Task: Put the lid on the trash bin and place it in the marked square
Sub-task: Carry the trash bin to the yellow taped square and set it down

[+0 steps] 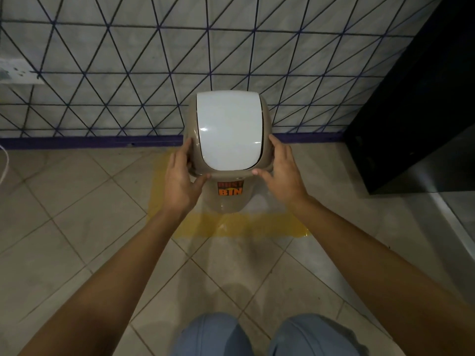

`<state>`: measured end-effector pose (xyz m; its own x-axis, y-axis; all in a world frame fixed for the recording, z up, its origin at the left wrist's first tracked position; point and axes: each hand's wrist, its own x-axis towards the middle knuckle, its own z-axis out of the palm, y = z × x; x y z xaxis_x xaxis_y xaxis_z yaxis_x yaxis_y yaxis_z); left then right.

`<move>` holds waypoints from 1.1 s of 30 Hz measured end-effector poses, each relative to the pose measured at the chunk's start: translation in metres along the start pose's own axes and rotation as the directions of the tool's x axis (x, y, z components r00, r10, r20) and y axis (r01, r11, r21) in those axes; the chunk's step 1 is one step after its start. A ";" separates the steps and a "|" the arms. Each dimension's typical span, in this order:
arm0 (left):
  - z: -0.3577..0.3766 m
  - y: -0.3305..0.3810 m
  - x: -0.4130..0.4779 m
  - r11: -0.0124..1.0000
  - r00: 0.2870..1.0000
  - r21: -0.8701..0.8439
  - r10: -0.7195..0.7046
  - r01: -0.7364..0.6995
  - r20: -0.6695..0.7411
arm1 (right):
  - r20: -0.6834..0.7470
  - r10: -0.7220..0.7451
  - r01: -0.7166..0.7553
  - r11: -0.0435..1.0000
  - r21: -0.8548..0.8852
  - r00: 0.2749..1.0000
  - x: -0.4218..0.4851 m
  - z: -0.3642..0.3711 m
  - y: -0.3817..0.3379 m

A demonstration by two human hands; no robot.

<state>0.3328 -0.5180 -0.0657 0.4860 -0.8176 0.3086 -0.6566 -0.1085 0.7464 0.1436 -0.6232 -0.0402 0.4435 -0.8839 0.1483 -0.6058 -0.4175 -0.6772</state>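
A beige trash bin (229, 201) with an orange "BIN" sticker stands on the floor inside a square marked in yellow tape (246, 228), close to the wall. Its lid (228, 129), beige with a white swing flap, sits on top of the bin. My left hand (181, 176) grips the lid's left rim, thumb along the front edge. On the right rim rests my right hand (282, 173), fingers spread, thumb touching the front edge. The bin's lower body is mostly hidden under the lid.
A tiled wall with a dark triangle pattern (128, 73) rises just behind the bin, with a purple skirting strip at its foot. A black cabinet (416, 111) stands at the right. My knees in blue trousers (257, 335) show at the bottom. A wall socket (18, 73) is far left.
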 end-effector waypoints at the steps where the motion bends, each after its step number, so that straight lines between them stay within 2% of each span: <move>1: 0.001 0.000 0.004 1.000 1.000 -0.010 -0.013 0.013 0.004 | 0.001 -0.001 0.001 1.000 0.001 1.000 0.004 0.000 0.001; 11: 0.005 0.003 0.043 0.994 0.992 0.005 -0.113 0.113 0.048 | 0.057 0.031 -0.030 0.999 -0.014 0.998 0.048 -0.001 0.003; 18: 0.007 0.002 0.072 0.992 0.990 0.007 -0.127 0.127 0.062 | 0.078 0.035 -0.033 0.999 -0.023 0.996 0.074 0.003 0.002; 33: 0.014 -0.004 0.107 0.976 0.982 -0.117 -0.175 0.182 0.074 | 0.086 0.123 -0.130 0.989 0.074 0.989 0.108 0.006 -0.001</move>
<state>0.3792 -0.6132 -0.0442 0.5494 -0.8255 0.1293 -0.4848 -0.1889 0.8540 0.1958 -0.7175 -0.0277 0.4207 -0.9072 0.0012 -0.6077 -0.2828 -0.7421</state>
